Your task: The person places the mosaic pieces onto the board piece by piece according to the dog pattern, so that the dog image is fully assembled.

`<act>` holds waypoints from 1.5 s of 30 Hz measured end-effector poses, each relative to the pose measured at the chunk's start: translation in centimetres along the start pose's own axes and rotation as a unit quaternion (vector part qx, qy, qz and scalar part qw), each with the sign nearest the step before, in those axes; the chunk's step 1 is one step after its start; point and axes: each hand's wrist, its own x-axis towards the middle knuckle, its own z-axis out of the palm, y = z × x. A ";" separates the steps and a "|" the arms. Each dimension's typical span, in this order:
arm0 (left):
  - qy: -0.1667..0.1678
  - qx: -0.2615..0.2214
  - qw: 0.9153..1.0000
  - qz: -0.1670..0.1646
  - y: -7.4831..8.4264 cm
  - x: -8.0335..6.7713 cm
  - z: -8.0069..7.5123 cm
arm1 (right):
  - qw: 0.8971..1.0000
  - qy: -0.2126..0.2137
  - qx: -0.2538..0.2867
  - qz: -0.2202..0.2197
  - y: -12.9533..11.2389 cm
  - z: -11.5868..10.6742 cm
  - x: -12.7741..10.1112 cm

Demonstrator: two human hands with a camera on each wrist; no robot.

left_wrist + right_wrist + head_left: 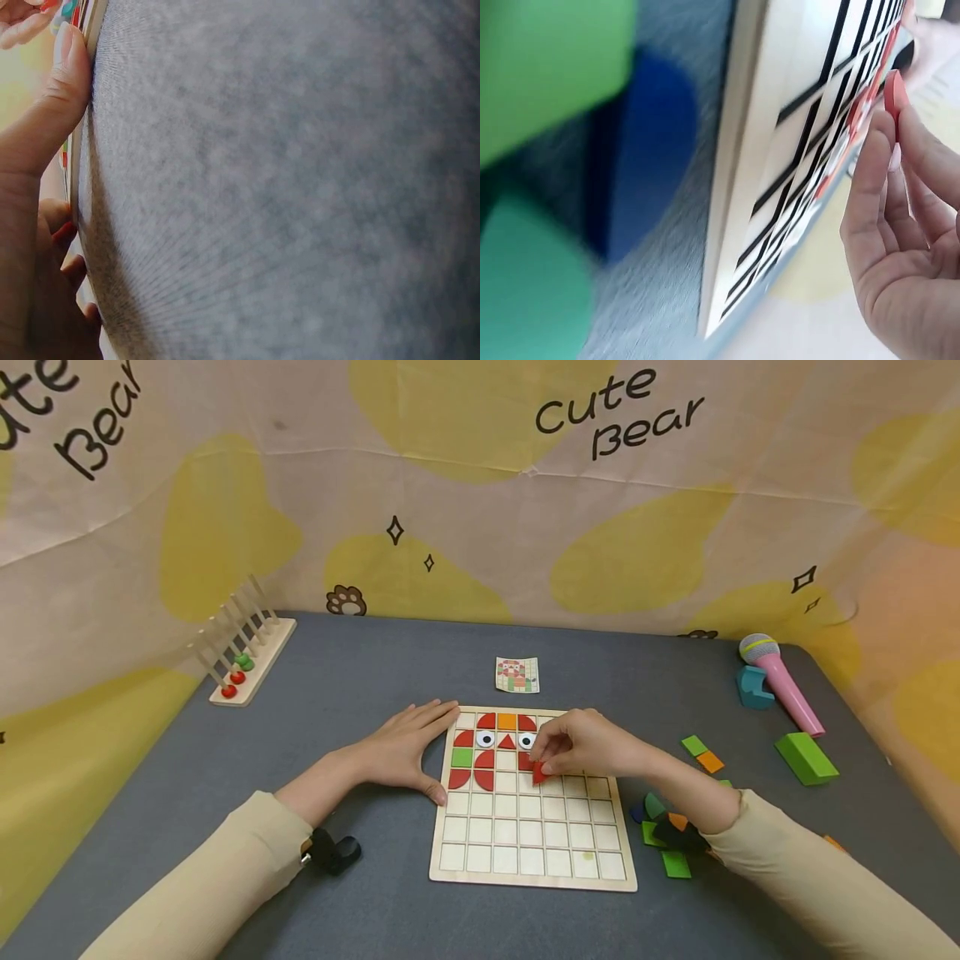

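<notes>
While the fingers [546, 750] of the right hand [581, 745] pinch a red piece [538, 772] just over the upper middle of the wooden grid board [532, 839], the left hand [405, 750] lies flat and relaxed on the grey table [360, 668], its thumb against the board's left edge. Red, orange and green pieces already fill the board's top rows; a pattern card [517, 674] lies just behind it, loose coloured blocks [663, 839] sit beside the right forearm, and a pink toy microphone [780, 681] rests well off to the right.

Bright, even light; blurred wrist views
</notes>
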 end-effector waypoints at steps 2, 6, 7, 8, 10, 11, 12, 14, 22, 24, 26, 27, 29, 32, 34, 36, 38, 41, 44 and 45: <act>0.002 0.001 1.000 0.002 0.0 0.0 0.0 | 1.000 0.004 0.008 0.009 -0.2 0.4 0.3; 0.002 0.001 1.000 0.004 -0.1 0.0 0.1 | 1.000 0.012 0.011 0.023 -0.5 1.0 0.6; 0.002 0.002 1.000 0.004 -0.1 0.0 0.1 | 0.999 0.014 0.011 0.027 -0.6 1.2 0.6; 0.002 0.002 1.000 0.004 -0.1 0.0 0.1 | 0.999 0.017 0.008 0.029 -0.7 1.3 0.7; 0.002 0.003 1.000 0.005 -0.1 0.0 0.1 | 0.999 0.025 0.000 0.033 -0.8 1.5 0.8; 0.002 0.003 1.000 0.005 -0.1 0.0 0.1 | 0.999 0.029 -0.005 0.035 -0.8 1.6 0.8; 0.003 0.003 1.000 0.005 -0.1 0.0 0.0 | 0.999 0.034 -0.011 0.037 -0.9 1.7 0.8; 0.004 0.002 1.000 0.006 -0.1 0.0 0.0 | 0.998 0.043 -0.020 0.042 -1.0 1.8 0.8; 0.003 -0.004 1.000 0.003 -0.1 -0.1 0.0 | 0.996 0.061 -0.032 0.060 -1.3 2.3 1.0; 0.003 -0.004 1.000 0.003 -0.1 -0.1 0.0 | 0.995 0.065 -0.034 0.063 -1.3 2.3 1.1; 0.003 -0.005 1.000 0.002 -0.1 -0.1 0.0 | 0.995 0.067 -0.033 0.066 -1.3 2.4 1.1; 0.003 -0.004 1.000 0.001 -0.1 -0.1 0.0 | 0.995 0.068 -0.033 0.067 -1.3 2.5 1.1; 0.003 -0.003 1.000 0.000 -0.1 -0.1 0.0 | 0.995 0.069 -0.034 0.065 -1.3 2.5 1.2; 0.003 -0.001 1.000 0.001 -0.2 -0.1 0.0 | 0.995 0.070 -0.031 0.064 -1.2 2.6 1.2; 0.003 0.000 1.000 0.002 -0.2 -0.1 0.0 | 0.995 0.071 -0.034 0.064 -1.3 2.6 1.2; 0.002 0.001 1.000 0.003 -0.2 -0.1 0.0 | 0.994 0.074 -0.038 0.066 -1.4 2.7 1.2; 0.002 0.001 1.000 0.003 -0.2 0.0 0.0 | 0.994 0.076 -0.043 0.066 -1.5 2.7 1.3; 0.003 0.003 1.000 0.004 -0.2 0.0 0.0 | 0.994 0.078 -0.051 0.063 -1.6 2.8 1.4; 0.002 0.004 1.000 0.002 -0.3 0.0 0.1 | 0.994 0.077 -0.055 0.061 -1.7 2.8 1.3; 0.001 0.004 1.000 0.000 -0.3 0.0 0.1 | 0.994 0.076 -0.054 0.061 -1.7 2.7 1.3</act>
